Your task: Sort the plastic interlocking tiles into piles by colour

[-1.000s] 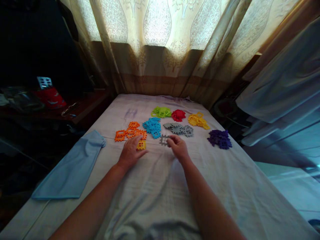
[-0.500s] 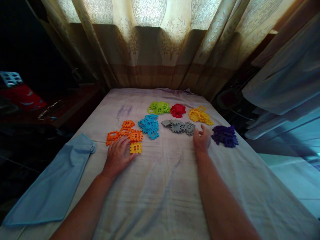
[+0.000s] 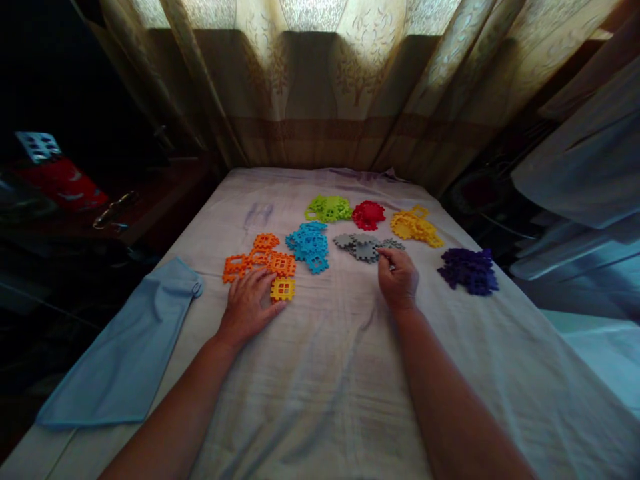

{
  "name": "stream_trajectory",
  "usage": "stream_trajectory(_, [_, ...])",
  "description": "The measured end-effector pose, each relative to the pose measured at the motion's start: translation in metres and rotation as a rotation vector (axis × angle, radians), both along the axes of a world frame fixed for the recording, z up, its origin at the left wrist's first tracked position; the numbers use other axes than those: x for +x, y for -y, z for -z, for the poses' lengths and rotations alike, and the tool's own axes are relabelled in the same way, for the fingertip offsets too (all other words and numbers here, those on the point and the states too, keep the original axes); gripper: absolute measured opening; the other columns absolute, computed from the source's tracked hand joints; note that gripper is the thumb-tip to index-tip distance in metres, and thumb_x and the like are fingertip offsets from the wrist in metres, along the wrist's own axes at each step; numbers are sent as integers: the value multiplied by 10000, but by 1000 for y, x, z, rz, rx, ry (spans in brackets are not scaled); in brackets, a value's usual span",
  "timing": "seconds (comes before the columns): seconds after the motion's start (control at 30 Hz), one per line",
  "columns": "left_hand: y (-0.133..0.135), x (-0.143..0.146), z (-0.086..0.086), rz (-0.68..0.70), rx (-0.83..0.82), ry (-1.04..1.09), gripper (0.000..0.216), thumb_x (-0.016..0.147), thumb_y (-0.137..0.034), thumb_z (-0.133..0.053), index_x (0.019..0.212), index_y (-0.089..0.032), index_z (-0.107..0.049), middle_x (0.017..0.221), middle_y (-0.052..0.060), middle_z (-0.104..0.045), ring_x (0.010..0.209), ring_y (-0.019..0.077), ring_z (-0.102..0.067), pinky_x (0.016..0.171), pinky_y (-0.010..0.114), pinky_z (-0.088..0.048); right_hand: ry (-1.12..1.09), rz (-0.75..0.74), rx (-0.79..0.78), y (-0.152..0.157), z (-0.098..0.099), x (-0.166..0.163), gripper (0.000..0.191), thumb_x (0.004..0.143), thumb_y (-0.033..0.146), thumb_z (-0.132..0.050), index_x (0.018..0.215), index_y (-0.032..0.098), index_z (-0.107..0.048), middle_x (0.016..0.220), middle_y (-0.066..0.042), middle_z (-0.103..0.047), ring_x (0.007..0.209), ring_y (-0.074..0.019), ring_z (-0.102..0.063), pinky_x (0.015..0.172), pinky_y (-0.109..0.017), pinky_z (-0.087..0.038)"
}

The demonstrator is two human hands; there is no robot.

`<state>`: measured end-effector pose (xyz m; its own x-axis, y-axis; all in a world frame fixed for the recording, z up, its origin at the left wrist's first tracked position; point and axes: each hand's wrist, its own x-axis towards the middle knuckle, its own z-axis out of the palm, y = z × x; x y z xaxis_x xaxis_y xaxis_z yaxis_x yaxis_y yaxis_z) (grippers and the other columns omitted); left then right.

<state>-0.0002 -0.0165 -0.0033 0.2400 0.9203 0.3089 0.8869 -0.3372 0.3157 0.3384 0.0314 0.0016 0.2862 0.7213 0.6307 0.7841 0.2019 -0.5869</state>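
Fingers spread, my left hand [image 3: 250, 303] lies flat on the sheet beside the orange interlocking pieces [image 3: 283, 264]. A square yellow windowed piece [image 3: 283, 289] sits between its thumb and fingers, near or touching them. My right hand [image 3: 399, 277] is curled at the near edge of the grey interlocking pieces [image 3: 364, 247]. Its index fingertip reaches the grey pile; whatever lies in its curled fingers is hidden. A pile of blue pieces [image 3: 307, 245] lies between the two hands.
Behind lie piles of lime green [image 3: 329, 209], red [image 3: 369, 215] and yellow pieces [image 3: 415, 225]; purple pieces [image 3: 470, 271] are at right. A light blue cloth [image 3: 130, 347] covers the left edge of the bed sheet [image 3: 320, 373]. Curtains [image 3: 310, 100] hang beyond.
My right hand has moved left along the grey pile, and its fingers have curled in. My left hand stays by the orange pieces. The whole view has shifted slightly.
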Motion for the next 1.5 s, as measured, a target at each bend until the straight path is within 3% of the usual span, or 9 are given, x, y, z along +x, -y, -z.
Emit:
stream_trajectory(0.13, [0, 1, -1, 2, -9, 9, 490, 810, -500, -678, 1231, -253, -627, 1407, 109, -585, 1342, 329, -489, 1166, 573, -288, 0, -208, -76, 10, -6, -36, 269, 848, 228, -481, 929, 218, -737, 929, -87, -717, 872, -216, -653, 852, -345, -522])
stream_trajectory(0.37, [2, 3, -1, 35, 19, 62, 551, 787, -515, -713, 1261, -261, -593, 1432, 114, -561, 1357, 324, -475, 1170, 565, -289, 35, -550, -393, 28, -15, -83, 249, 878, 331, -560, 1011, 245, -752, 940, -54, -741, 767, -172, -653, 736, -282, -509])
stream_trajectory(0.5, [6, 8, -4, 96, 37, 73, 544, 804, -478, -712, 1287, -268, -577, 1449, 113, -539, 1383, 315, -447, 1186, 566, -266, -60, -669, -534, 36, -16, -99, 278, 862, 365, -588, 1053, 235, -742, 876, -27, -746, 685, -150, -638, 662, -259, -489])
stream_trajectory(0.73, [9, 11, -2, 160, 55, 95, 651, 832, -483, -676, 1411, -268, -471, 1474, 116, -525, 1398, 314, -442, 1197, 547, -273, -235, -711, -587, 33, -17, -101, 194, 813, 352, -582, 756, 212, -704, 663, 10, -680, 614, -131, -592, 564, -225, -432])
stream_trajectory(0.83, [5, 8, 4, 122, 55, 118, 767, 827, -477, -666, 1494, -249, -364, 1493, 133, -508, 1393, 325, -453, 1169, 535, -337, -411, -640, -544, 20, -24, -73, 268, 775, 454, -606, 750, 200, -689, 648, 1, -683, 551, -126, -577, 528, -233, -447])
stream_trajectory(1.0, [0, 4, 12, 150, 75, 112, 537, 876, -411, -587, 1393, -282, -514, 1431, 96, -573, 1351, 301, -505, 1144, 521, -393, -655, -230, -355, -14, -37, -1, 395, 672, 554, -682, 786, 176, -681, 643, -23, -683, 504, -128, -556, 481, -245, -437])
stream_trajectory(1.2, [-1, 1, 15, 123, 119, 133, 485, 924, -411, -521, 1384, -259, -520, 1415, 101, -587, 1310, 284, -543, 1112, 504, -439, -791, 171, -306, -64, -39, 58, 204, 739, 368, -621, 749, 168, -661, 741, -47, -725, 500, -106, -577, 433, -197, -375])
stream_trajectory(1.33, [-2, 1, 16, 120, 140, 130, 467, 930, -417, -514, 1372, -264, -527, 1411, 95, -590, 1307, 281, -544, 1119, 508, -431, -818, 254, -361, -70, -26, 72, 188, 793, 316, -540, 787, 181, -669, 858, -78, -762, 527, -113, -614, 411, -186, -361])
stream_trajectory(1.5, [-4, 2, 14, 73, 198, 133, 420, 934, -402, -509, 1327, -263, -564, 1373, 88, -617, 1293, 279, -554, 1119, 506, -429, -802, 241, -294, -48, 1, 72, 256, 712, 300, -569, 894, 182, -706, 842, -68, -764, 549, -134, -623, 439, -212, -419])
